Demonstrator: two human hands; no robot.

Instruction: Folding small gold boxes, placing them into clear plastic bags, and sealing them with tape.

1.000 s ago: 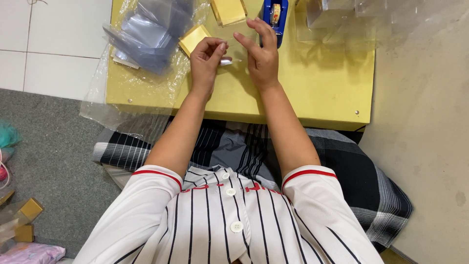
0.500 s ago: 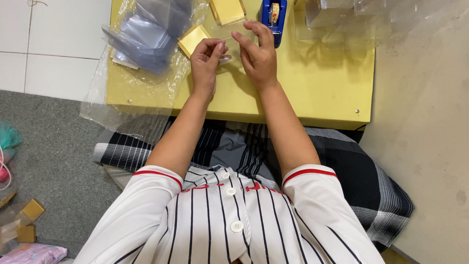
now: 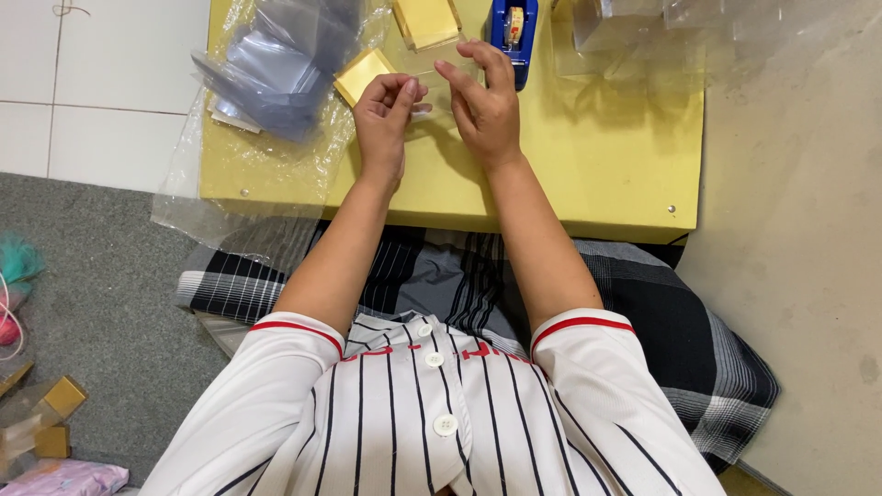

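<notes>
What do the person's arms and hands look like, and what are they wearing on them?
Both arms are bare from above the elbow down. The left hand and right hand wear no gloves, and no rings, watch or bracelet show. The short sleeves belong to a white shirt with thin dark stripes, white buttons down the front and a red band on each sleeve edge.

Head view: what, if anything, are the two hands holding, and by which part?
Both hands, left hand and right hand, pinch a small clear plastic sheet between fingertips at its lower edge; the exact grip cannot be told.
</notes>
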